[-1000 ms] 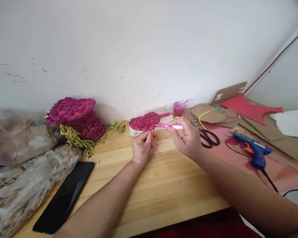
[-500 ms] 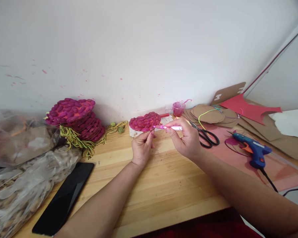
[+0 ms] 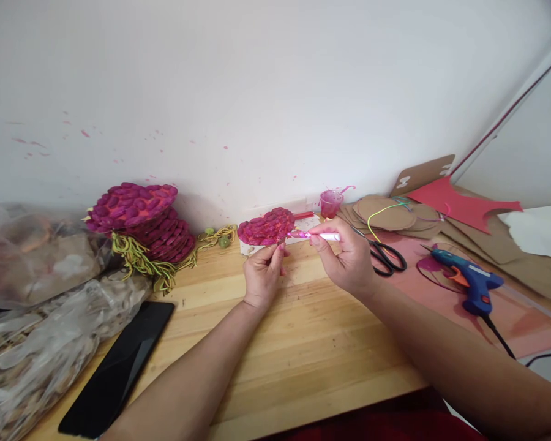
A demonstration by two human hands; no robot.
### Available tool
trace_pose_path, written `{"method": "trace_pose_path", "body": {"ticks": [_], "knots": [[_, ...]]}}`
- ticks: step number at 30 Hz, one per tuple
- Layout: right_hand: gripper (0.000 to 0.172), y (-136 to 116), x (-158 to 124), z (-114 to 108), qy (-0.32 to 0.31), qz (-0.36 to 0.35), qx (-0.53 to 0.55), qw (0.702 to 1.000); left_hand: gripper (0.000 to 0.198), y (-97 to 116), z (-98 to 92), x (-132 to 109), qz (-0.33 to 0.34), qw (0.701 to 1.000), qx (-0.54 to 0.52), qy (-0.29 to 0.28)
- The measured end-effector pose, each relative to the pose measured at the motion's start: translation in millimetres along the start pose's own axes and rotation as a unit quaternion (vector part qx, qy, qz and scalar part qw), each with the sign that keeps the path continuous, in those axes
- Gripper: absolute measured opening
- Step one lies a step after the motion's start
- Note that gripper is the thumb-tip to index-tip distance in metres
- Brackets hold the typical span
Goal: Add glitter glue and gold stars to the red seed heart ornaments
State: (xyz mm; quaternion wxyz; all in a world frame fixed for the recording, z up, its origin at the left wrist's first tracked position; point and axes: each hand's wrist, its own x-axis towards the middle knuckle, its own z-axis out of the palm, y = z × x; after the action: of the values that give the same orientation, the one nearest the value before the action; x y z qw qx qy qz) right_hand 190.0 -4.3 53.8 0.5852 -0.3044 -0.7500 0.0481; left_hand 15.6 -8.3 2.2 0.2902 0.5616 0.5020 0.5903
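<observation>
My left hand (image 3: 264, 272) pinches the near edge of a magenta disc (image 3: 266, 226) covered with bumpy, pebble-like pieces. The disc is tilted above a white paint-marked card (image 3: 307, 228). In my right hand (image 3: 346, 257) is a paintbrush (image 3: 324, 236) with a white handle and pink paint towards its tip. That tip is at the disc's right edge, close to my left fingertips; whether it touches is too small to tell. Just behind my right hand stands a clear plastic cup (image 3: 330, 203) with pink paint inside.
Left are stacked magenta discs (image 3: 133, 205) with yellow-green yarn (image 3: 140, 260), plastic bags (image 3: 50, 343) and a black phone (image 3: 117, 370). Right lie black-handled scissors (image 3: 388, 258), cardboard circles (image 3: 383, 213), a blue glue gun (image 3: 475, 285) with a cord, and red sheet material (image 3: 463, 205).
The brush and my right hand have shifted slightly right, its tip moving toward the disc's right edge. My left hand keeps its hold, and the disc has barely moved.
</observation>
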Motion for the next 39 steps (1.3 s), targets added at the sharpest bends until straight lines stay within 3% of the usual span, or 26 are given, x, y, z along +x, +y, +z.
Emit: {"method": "trace_pose_path", "body": {"ticks": [4, 12, 26, 39], "knots": [[0.010, -2, 0, 0, -0.001, -0.008, 0.005, 1.000, 0.038, -3, 0.3, 1, 0.001, 1.000, -0.010, -0.002], [0.017, -3, -4, 5, -0.040, -0.105, 0.006, 0.994, 0.030, -7, 1.2, 0, 0.049, 0.999, 0.010, -0.017], [0.018, -3, -2, 4, -0.068, -0.129, -0.011, 0.989, 0.026, -8, 0.0, -1, 0.069, 0.997, 0.021, -0.018], [0.017, -3, -1, 0, -0.052, -0.116, -0.019, 0.992, 0.031, -13, 1.2, 0, 0.029, 1.000, 0.005, -0.008]]}}
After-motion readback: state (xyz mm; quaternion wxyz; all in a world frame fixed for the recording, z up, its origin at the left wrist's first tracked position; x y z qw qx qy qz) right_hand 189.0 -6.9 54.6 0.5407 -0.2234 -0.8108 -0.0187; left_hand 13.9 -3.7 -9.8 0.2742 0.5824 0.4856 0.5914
